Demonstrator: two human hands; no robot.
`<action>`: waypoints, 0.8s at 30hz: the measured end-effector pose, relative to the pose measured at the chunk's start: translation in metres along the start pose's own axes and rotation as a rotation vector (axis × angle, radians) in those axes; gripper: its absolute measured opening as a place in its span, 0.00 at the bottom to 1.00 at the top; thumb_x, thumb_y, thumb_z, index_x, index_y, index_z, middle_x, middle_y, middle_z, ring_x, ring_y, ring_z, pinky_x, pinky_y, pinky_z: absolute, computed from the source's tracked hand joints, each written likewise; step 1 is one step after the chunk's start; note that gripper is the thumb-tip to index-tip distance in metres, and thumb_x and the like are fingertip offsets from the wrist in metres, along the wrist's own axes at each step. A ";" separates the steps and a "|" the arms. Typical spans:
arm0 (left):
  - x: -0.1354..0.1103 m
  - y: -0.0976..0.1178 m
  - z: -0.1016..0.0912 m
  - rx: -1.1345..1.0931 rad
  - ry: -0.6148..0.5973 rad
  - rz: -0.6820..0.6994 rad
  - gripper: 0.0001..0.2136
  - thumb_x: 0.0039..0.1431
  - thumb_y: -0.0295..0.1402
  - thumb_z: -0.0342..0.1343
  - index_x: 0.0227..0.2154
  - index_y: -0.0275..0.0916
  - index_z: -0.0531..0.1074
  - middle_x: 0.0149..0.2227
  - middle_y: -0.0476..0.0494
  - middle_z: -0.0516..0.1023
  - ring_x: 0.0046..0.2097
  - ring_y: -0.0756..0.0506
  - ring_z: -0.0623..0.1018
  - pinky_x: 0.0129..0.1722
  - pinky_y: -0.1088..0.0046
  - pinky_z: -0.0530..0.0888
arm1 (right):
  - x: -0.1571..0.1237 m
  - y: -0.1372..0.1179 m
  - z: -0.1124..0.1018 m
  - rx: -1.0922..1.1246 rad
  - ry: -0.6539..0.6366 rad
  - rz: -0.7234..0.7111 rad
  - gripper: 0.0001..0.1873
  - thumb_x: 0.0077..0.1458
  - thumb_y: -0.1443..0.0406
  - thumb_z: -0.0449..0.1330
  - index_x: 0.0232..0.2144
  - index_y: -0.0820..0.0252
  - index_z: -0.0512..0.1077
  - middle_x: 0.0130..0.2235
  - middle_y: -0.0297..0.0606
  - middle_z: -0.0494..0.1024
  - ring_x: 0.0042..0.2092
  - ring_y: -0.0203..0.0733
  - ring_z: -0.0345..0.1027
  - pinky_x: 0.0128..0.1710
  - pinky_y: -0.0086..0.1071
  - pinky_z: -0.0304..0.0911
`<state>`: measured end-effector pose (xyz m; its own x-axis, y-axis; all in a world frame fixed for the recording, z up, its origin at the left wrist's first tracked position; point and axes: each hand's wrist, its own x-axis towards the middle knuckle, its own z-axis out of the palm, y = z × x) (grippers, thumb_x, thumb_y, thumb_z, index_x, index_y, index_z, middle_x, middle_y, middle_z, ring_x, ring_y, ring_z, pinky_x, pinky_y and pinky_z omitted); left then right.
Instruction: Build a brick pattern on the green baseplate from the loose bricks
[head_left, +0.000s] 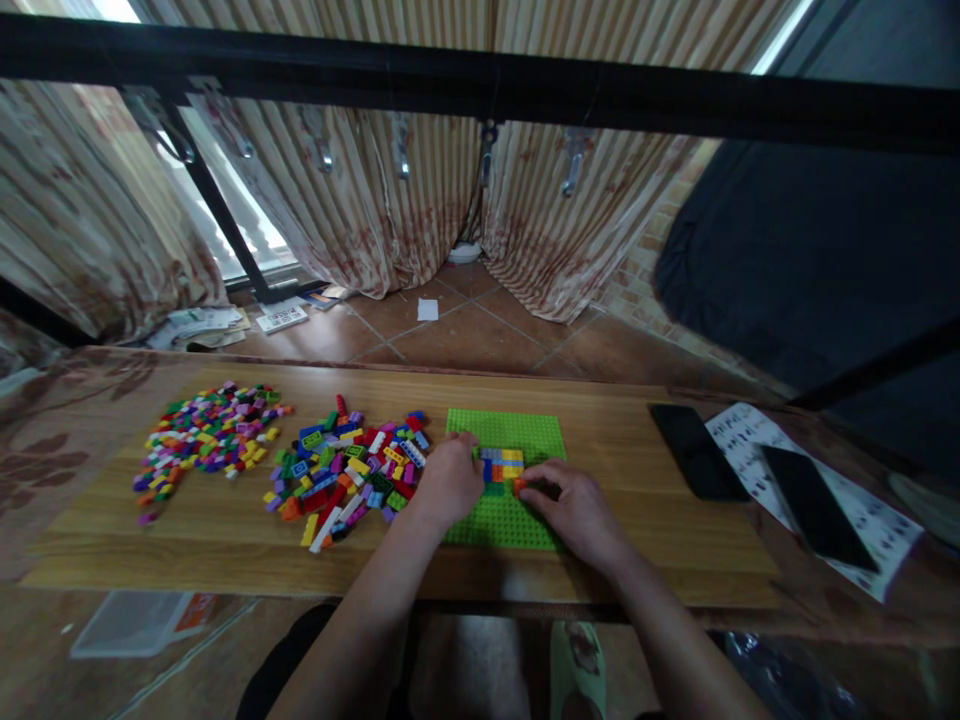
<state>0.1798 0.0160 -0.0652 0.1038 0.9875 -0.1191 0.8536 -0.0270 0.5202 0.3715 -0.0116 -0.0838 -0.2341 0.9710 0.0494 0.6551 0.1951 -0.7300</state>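
A green baseplate [506,432] lies on the wooden board [225,530]. A small patch of coloured bricks [501,463] is built on it near its middle. My left hand [448,480] rests on the plate's left edge, fingers curled, touching the patch's left side. My right hand [571,505] lies on the plate's right part, its fingertips pinched on an orange brick [519,486] at the patch's lower right corner. Left of the plate lies a pile of larger loose bricks [345,470]. Farther left is a heap of small bricks [206,435].
Two dark phones [694,450] [814,505] lie at the right, the farther-right one on a printed sheet [885,530]. Beyond the board's far edge are a tiled floor, curtains and papers [202,325]. A clear plastic box [135,620] sits below left.
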 end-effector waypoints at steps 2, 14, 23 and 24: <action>-0.001 0.001 -0.001 0.003 -0.002 -0.003 0.15 0.57 0.25 0.51 0.47 0.31 0.72 0.46 0.33 0.78 0.48 0.42 0.77 0.50 0.69 0.71 | 0.000 0.000 -0.001 -0.010 -0.007 0.000 0.06 0.55 0.63 0.60 0.35 0.55 0.77 0.37 0.37 0.77 0.40 0.42 0.71 0.43 0.38 0.63; -0.007 -0.001 -0.003 -0.035 0.037 -0.001 0.14 0.57 0.27 0.50 0.46 0.33 0.73 0.42 0.33 0.79 0.46 0.41 0.78 0.47 0.68 0.72 | -0.002 0.009 0.003 -0.110 -0.060 -0.057 0.08 0.52 0.60 0.60 0.35 0.54 0.75 0.38 0.36 0.76 0.36 0.43 0.70 0.37 0.36 0.63; -0.011 -0.019 -0.036 -0.126 0.184 -0.034 0.12 0.58 0.28 0.49 0.41 0.37 0.76 0.39 0.38 0.81 0.40 0.43 0.79 0.42 0.69 0.72 | -0.002 0.017 0.004 -0.106 -0.099 -0.012 0.11 0.53 0.55 0.59 0.35 0.52 0.74 0.38 0.36 0.79 0.35 0.44 0.72 0.36 0.36 0.65; -0.012 -0.026 -0.045 -0.130 0.195 -0.042 0.12 0.58 0.27 0.49 0.38 0.37 0.77 0.36 0.39 0.81 0.39 0.43 0.79 0.41 0.71 0.72 | -0.003 0.018 0.003 -0.109 -0.100 0.004 0.11 0.52 0.54 0.59 0.35 0.52 0.74 0.37 0.36 0.79 0.34 0.44 0.72 0.35 0.36 0.66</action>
<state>0.1332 0.0121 -0.0395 -0.0417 0.9990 0.0161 0.7807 0.0225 0.6245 0.3813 -0.0111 -0.0991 -0.2980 0.9542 -0.0260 0.7292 0.2100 -0.6513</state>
